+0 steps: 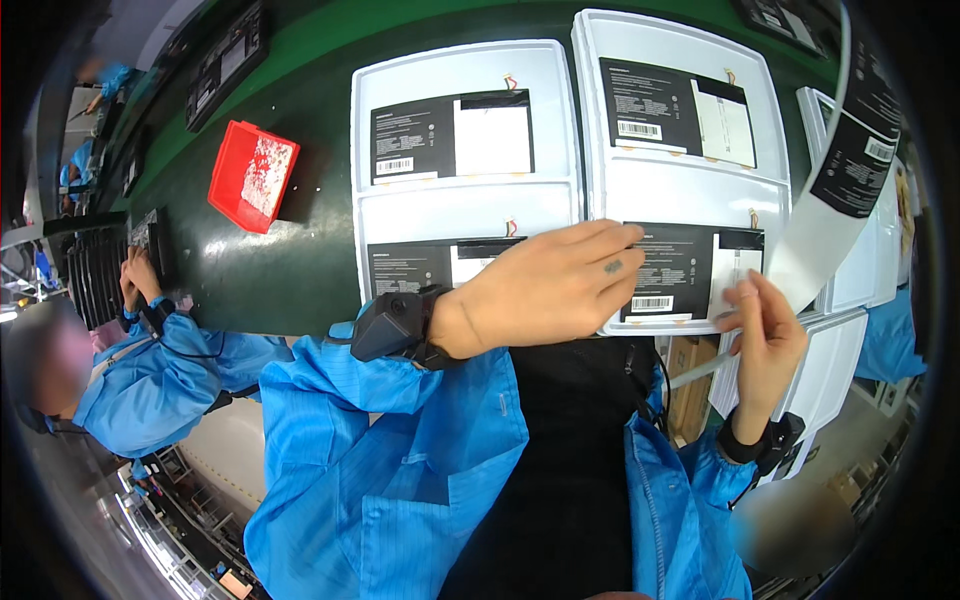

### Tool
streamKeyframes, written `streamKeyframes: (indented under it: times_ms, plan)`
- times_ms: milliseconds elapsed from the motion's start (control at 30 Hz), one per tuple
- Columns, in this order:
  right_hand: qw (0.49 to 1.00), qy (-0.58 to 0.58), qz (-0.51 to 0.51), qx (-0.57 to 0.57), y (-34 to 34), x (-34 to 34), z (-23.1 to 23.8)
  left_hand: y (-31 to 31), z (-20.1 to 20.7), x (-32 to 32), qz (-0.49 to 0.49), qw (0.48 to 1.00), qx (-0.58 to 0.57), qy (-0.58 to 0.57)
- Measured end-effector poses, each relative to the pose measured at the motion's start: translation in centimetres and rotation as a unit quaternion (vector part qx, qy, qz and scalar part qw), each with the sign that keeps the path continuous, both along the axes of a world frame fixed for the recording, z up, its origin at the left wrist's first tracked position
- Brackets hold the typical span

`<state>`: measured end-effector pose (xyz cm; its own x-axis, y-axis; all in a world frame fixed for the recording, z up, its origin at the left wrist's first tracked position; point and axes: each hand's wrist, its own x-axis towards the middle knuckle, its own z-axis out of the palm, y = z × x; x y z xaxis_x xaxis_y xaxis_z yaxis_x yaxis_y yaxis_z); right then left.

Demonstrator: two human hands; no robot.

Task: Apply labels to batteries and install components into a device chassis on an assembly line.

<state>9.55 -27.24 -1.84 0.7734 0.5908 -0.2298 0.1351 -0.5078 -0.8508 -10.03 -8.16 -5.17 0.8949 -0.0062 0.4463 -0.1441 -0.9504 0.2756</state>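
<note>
Left hand (pixel 545 290) is crossing the near-right battery pack's (pixel 672 268) left edge, fingers close together! Right hand (pixel 768 345) is curling at its white panel (pixel 735 262), any pinch unclear.

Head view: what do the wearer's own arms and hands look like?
Left hand: gloveless, small dark mark near the fingers. Right hand: gloveless. Left sleeve and right sleeve: blue. Left wrist device: boxy, black, round lens. Right wrist device: black, strapped on.

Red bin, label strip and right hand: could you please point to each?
Red bin (pixel 229 178), head view: bare red wall.
Label strip (pixel 848 176), head view: a black label.
Right hand (pixel 773 335), head view: its middle.
</note>
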Motion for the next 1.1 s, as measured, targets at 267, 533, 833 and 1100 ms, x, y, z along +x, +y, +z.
streamKeyframes:
  times_ms: [267,533,833,1100]
  plan:
    - [0.936,-0.35,-0.036,-0.024,-0.7,8.5,-2.8,-6.0,0.2,3.9,-0.023,0.987,-0.126,0.099]
    - [0.953,-0.302,0.007,0.018,0.3,9.0,-2.9,0.4,0.6,2.4,0.338,0.916,-0.214,-0.032]
    - [0.972,-0.198,0.001,0.129,1.5,5.0,3.8,1.6,1.4,-1.0,0.319,0.783,-0.532,-0.044]
    - [0.941,-0.138,0.273,0.148,7.4,-5.5,0.6,3.2,1.1,-13.8,0.508,0.702,-0.483,-0.128]
